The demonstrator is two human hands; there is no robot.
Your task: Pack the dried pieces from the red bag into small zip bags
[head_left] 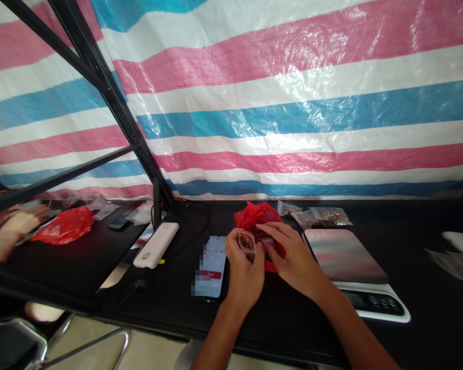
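Observation:
My left hand (244, 272) is closed around a small clear plastic bag (247, 241) with brown bits inside, held upright over the black table (177, 303). My right hand (291, 254) reaches across into the open red plastic bag (253, 216) just behind it, fingers curled and partly hidden at the small bag's mouth. A phone (212, 267) lies face up left of my left hand. A kitchen scale (347, 259) with a shiny plate sits right of my right hand.
Filled clear packets (324, 217) lie behind the scale. A white power bank (156, 245) with cable lies left of the phone. Another person's hand (21, 222) works beside a second red bag (65, 225) on the left table. A striped tarp (293, 103) hangs behind.

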